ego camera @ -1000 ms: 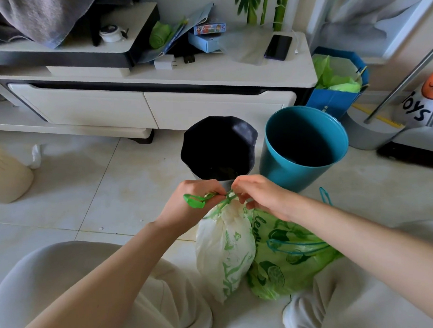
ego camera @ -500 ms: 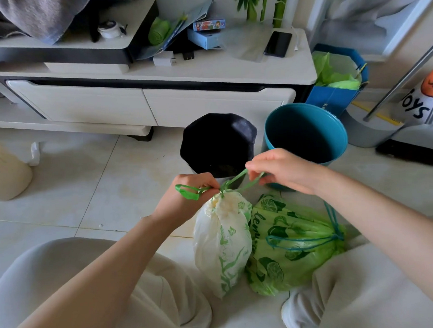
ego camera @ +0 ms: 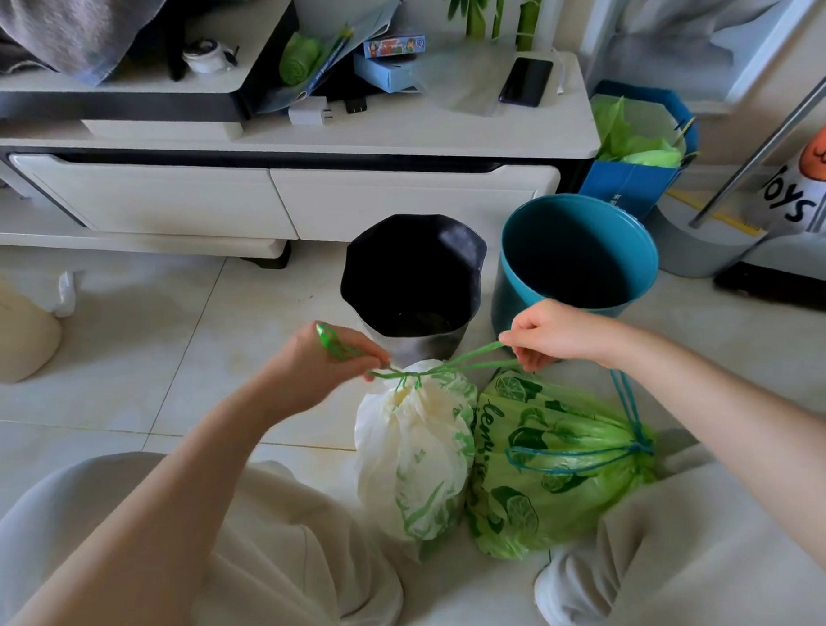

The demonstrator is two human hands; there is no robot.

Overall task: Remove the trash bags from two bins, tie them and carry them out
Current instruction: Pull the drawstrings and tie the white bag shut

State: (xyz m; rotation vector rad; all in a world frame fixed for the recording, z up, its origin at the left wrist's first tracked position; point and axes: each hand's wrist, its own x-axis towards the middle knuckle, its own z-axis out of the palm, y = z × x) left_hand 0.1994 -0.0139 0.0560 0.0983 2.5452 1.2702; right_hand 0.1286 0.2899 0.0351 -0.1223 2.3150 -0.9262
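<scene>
The floor [ego camera: 136, 350] carries everything here: two bins stand at twelve o'clock from the person's knees, the black bin [ego camera: 412, 284] on the left and the teal bin [ego camera: 575, 255] just beside it at its three o'clock, both without liners. Nearer the body, at six o'clock from the bins, two bags touch side by side. The green bag [ego camera: 547, 467] lies on its side with its blue string already cinched at its three o'clock end, so it looks done. The white bag [ego camera: 414, 458] stands upright, neck at its twelve o'clock, and its green cord [ego camera: 455, 365] runs roughly level from nine to three o'clock across that neck, pulled taut. The neck sits between the hands, a little closer to the left one. The left hand [ego camera: 324, 367] is closed on one end of the cord, a loop showing above the knuckles; the right hand [ego camera: 550, 336] pinches the other end, fingers curled shut, in front of the teal bin. The coming move likely turns on pulling the two ends apart along that level line to seat the knot, then gathering both bags to carry out.
</scene>
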